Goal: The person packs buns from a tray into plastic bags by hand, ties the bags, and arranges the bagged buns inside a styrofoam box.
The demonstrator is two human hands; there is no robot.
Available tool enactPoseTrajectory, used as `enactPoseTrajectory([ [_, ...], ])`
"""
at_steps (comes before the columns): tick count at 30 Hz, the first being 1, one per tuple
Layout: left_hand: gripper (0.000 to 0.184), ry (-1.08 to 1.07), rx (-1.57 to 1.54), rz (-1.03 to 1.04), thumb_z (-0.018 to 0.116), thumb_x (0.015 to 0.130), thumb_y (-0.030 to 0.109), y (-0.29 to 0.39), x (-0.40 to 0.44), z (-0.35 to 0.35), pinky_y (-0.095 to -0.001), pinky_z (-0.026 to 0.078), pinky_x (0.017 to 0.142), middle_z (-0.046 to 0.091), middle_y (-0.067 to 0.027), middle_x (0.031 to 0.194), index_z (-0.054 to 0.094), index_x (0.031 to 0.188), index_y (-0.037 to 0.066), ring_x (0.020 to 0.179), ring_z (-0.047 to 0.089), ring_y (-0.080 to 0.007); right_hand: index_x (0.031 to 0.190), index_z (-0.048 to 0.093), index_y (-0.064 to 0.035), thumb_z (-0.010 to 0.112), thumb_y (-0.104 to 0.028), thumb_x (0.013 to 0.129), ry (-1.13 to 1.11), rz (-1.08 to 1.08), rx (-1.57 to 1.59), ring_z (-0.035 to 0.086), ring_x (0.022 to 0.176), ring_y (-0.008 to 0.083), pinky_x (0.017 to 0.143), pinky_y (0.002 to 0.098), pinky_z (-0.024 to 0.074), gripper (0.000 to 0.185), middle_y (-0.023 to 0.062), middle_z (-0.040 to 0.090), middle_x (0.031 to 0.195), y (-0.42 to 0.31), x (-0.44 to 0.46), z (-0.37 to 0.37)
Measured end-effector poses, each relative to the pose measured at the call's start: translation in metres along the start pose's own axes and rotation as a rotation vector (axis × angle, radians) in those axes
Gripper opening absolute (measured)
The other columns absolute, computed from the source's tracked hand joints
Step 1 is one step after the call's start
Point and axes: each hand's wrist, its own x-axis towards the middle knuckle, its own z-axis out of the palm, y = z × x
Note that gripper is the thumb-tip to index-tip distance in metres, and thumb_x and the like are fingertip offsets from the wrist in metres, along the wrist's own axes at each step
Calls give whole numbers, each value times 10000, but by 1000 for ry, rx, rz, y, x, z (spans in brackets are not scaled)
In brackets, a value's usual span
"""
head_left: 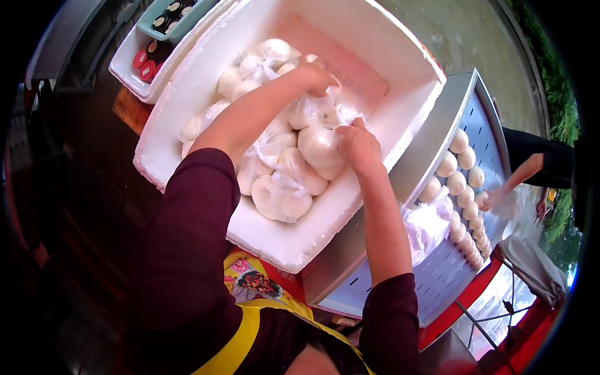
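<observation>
Inside a large white foam box [250, 232] lie several clear plastic bags of round white steamed buns [282, 199]. Both my hands reach into the box, over a bag of steamed buns [320, 147] on its right side. My right hand [360, 145] is closed, with thumb and fingers pinching the gathered plastic at the top of that bag. My left hand [316, 76] is just beyond it, fingers curled on the bag's plastic; the fingertips are partly hidden. Other bagged buns [265, 62] rest behind my left forearm.
On the right stands a perforated metal tray [394, 294] with rows of loose buns [456, 182] and a crumpled white plastic bag [428, 228]. Another person's hand [497, 199] touches the buns there. A smaller foam box [128, 65] with lidded jars [147, 70] stands at upper left.
</observation>
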Motion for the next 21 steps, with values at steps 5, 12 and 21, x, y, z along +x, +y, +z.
enactPoseTrajectory([
  [5,605,39,6,-50,606,864,337,4,3,11,-645,176,1096,358,-4,1502,384,1423,400,1443,173,-284,1051,714,-137,512,-105,808,-88,84,-63,632,927,335,844,433,504,318,128,575,1078,-9,-2,-8],
  [12,732,391,-103,22,589,814,609,1,-5,11,-696,80,1071,278,-49,1544,343,1447,336,1445,173,-302,1092,644,-112,572,-35,833,333,-283,260,634,884,329,762,414,510,280,110,590,1161,-24,-58,-45],
  [21,164,1102,-595,389,681,815,144,180,-159,-46,-376,468,786,620,-120,936,621,924,37,896,573,-316,869,671,-20,704,-110,842,855,732,744,545,623,69,561,210,415,100,-15,614,700,185,-319,-25],
])
